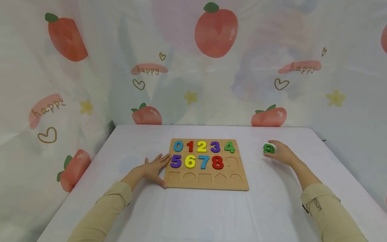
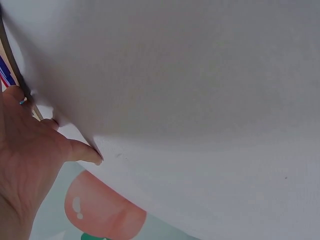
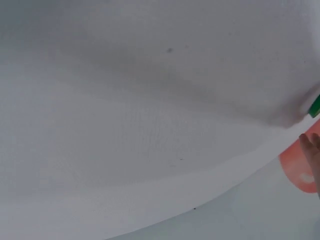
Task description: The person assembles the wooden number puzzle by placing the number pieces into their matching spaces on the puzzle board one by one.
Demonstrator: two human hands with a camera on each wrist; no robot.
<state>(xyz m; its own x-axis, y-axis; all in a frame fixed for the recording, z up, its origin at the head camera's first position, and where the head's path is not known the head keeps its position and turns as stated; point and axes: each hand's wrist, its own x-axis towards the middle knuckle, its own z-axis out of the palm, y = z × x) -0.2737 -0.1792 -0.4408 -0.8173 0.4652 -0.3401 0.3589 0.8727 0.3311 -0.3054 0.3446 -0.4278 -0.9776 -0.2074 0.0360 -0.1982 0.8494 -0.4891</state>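
Note:
A wooden number board (image 1: pixel 196 184) lies on the table. Colored digits 0 through 8 fill its top rows, such as the red 8 (image 1: pixel 217 162). My left hand (image 1: pixel 153 169) rests at the board's left edge with fingers spread, the thumb by its lower left corner. Right of the board is a green 9 (image 1: pixel 268 149). Around it my right hand (image 1: pixel 282 153) reaches, index finger beyond it and thumb on the near side. In the right wrist view, a gap shows between the green piece (image 3: pixel 314 107) and the visible fingers (image 3: pixel 309 145).
Beside the 8 is an unfilled digit recess (image 1: pixel 232 162), and a row of shape recesses (image 1: pixel 205 178) runs along the board's near side. A white cloth covers the table (image 1: pixel 193 215). Fruit-printed curtains (image 1: pixel 211 90) hang behind and at the sides.

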